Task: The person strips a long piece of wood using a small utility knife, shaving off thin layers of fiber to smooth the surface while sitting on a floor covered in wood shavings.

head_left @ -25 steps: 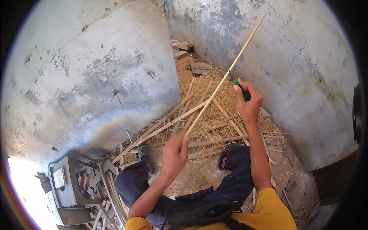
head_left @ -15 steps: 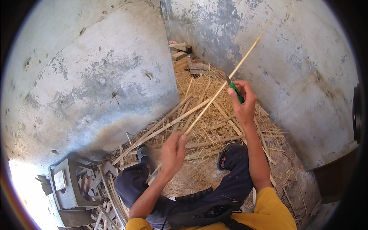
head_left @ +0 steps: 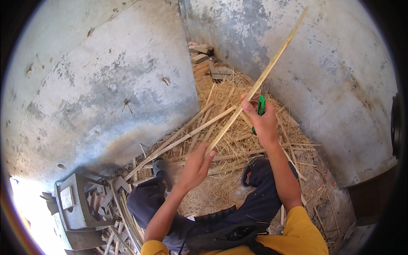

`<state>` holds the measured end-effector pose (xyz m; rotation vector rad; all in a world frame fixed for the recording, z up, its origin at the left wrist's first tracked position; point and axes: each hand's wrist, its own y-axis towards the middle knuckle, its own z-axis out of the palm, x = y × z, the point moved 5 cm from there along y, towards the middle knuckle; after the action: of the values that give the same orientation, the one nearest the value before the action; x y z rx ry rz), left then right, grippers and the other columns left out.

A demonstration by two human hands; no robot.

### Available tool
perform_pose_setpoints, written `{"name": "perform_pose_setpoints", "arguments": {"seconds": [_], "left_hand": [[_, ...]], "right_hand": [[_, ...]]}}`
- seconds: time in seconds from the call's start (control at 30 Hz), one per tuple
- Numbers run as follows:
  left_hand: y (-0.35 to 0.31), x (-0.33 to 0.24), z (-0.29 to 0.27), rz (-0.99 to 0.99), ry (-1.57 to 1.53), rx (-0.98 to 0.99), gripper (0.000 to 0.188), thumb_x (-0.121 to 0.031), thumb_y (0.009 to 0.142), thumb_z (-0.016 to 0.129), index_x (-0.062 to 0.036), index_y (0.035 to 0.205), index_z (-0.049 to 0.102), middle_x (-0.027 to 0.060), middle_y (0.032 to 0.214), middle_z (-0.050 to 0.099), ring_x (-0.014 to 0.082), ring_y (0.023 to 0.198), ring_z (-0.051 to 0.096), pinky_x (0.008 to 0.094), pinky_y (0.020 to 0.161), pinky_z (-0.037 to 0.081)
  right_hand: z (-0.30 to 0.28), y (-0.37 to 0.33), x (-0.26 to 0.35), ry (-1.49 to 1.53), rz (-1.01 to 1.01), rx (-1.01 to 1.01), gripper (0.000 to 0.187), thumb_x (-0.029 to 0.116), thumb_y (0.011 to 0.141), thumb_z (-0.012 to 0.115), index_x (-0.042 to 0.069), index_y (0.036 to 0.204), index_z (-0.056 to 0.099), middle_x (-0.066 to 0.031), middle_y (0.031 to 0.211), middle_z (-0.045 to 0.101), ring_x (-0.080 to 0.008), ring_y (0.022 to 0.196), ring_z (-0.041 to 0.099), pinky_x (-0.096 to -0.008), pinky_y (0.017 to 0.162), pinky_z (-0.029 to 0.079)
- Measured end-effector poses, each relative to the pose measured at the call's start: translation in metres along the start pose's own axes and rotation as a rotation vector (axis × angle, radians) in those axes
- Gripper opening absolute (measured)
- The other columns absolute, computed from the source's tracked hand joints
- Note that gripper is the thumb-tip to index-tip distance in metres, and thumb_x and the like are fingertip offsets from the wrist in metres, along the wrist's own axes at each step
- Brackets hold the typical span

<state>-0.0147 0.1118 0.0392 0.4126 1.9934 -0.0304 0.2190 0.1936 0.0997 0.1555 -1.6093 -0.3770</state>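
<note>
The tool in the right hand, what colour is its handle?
Green: the tool shows best in the head view, gripped in the right hand.

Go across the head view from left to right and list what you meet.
Grey block-shaped object on the ground → left hand at the lower end of the long pale strip → right hand holding the strip and a green-handled tool → grey wall on the right.

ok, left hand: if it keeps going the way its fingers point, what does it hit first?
The left hand points up-right along the thin bamboo strip it grips; past that, probably the right hand holding a green-handled cutter. Depth is uncertain.
</note>
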Motion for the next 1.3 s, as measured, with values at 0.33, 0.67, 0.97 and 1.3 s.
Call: {"name": "perform_pose_setpoints", "arguments": {"seconds": [0.33, 0.67, 0.97, 1.3], "left_hand": [[0.000, -0.006, -0.008, -0.007, -0.046, -0.102, 0.028, -0.027, 0.114, 0.047, 0.0000, 0.117, 0.055, 0.0155, 0.075, 0.056, 0.0284, 0.068, 0.057, 0.0437, 0.066, 0.044], [0.000, -0.011, -0.018, -0.026, -0.062, -0.149, 0.023, -0.021, 0.114, 0.047, -0.0005, 0.121, 0.054, 0.0171, 0.081, 0.059, 0.0280, 0.071, 0.058, 0.0422, 0.070, 0.046], [-0.003, -0.007, -0.017, -0.032, -0.042, -0.177, 0.019, -0.017, 0.112, 0.049, 0.0003, 0.118, 0.053, 0.0199, 0.083, 0.061, 0.0332, 0.073, 0.060, 0.0437, 0.071, 0.048], [-0.003, -0.009, -0.013, 0.027, 0.045, -0.250, 0.018, -0.015, 0.111, 0.050, 0.0011, 0.118, 0.053, 0.0239, 0.084, 0.061, 0.0431, 0.073, 0.061, 0.0473, 0.069, 0.048]], "right_hand": [[0.030, -0.029, 0.002, 0.072, -0.650, 0.053, 0.040, 0.027, 0.099, 0.076, 0.007, 0.127, 0.056, -0.0060, 0.086, 0.069, -0.0136, 0.079, 0.070, -0.0307, 0.065, 0.053], [0.068, -0.063, 0.012, -0.404, -0.723, 0.299, 0.018, 0.021, 0.089, 0.084, 0.010, 0.098, 0.073, -0.0065, 0.086, 0.070, -0.0197, 0.061, 0.067, -0.0331, 0.051, 0.051], [0.064, -0.062, 0.026, -0.456, -0.811, 0.240, 0.020, 0.016, 0.086, 0.087, 0.009, 0.098, 0.074, -0.0108, 0.085, 0.071, -0.0217, 0.058, 0.067, -0.0324, 0.048, 0.049], [0.062, -0.065, 0.029, -0.533, -0.903, 0.179, 0.021, 0.018, 0.084, 0.088, 0.011, 0.099, 0.075, -0.0093, 0.083, 0.070, -0.0195, 0.058, 0.064, -0.0310, 0.046, 0.045]]}}
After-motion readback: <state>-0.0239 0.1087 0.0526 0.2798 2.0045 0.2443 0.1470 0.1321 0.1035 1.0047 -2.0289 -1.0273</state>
